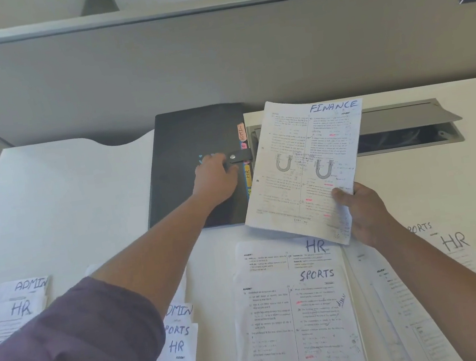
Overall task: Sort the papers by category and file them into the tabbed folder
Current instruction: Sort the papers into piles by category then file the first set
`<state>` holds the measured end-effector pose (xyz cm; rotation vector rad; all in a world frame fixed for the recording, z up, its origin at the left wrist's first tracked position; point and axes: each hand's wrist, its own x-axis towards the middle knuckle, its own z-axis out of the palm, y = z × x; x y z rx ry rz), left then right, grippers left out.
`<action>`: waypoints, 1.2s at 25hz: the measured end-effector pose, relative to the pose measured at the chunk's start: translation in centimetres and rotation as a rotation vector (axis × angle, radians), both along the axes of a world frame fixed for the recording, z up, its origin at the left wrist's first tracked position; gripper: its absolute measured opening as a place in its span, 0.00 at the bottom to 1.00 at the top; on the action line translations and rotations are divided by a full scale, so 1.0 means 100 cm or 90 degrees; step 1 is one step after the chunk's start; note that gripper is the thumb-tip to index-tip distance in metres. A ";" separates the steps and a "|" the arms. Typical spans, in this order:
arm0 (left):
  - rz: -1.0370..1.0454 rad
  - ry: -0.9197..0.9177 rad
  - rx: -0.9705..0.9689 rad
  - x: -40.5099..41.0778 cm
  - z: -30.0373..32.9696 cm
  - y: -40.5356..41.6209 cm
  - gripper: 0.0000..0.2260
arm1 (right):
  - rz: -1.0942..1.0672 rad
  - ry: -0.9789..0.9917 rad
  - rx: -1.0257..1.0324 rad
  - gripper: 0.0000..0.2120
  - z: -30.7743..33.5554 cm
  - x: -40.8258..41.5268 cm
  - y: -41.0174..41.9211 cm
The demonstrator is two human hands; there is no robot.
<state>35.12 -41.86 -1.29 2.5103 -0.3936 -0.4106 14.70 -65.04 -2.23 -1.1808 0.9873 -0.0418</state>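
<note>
Loose papers (294,310) marked HR, SPORTS and ADMIN are spread along the desk's (63,189) near edge, some cut off by the frame. Further back, the right hand (364,217) pinches a FINANCE sheet (305,167) by its lower corner, thumb on top. Left hand (215,177) rests on the closed black tabbed folder (189,144) at the far edge, fingers curled at the snap strap (239,157). Looks like opening comes next, so that snap needs popping. Can't tell if the fingers actually grip it, and the FINANCE tab is hidden behind the strap.
</note>
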 end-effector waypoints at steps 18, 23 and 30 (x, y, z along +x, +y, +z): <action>0.137 0.222 -0.050 0.021 -0.001 -0.042 0.18 | 0.043 0.010 0.033 0.10 -0.010 -0.003 -0.009; 0.015 0.089 0.004 -0.017 0.016 -0.019 0.18 | 0.033 -0.043 0.070 0.12 -0.004 -0.006 -0.008; -0.207 -0.012 0.299 -0.058 0.008 0.043 0.54 | 0.016 -0.051 0.088 0.11 -0.002 -0.007 -0.008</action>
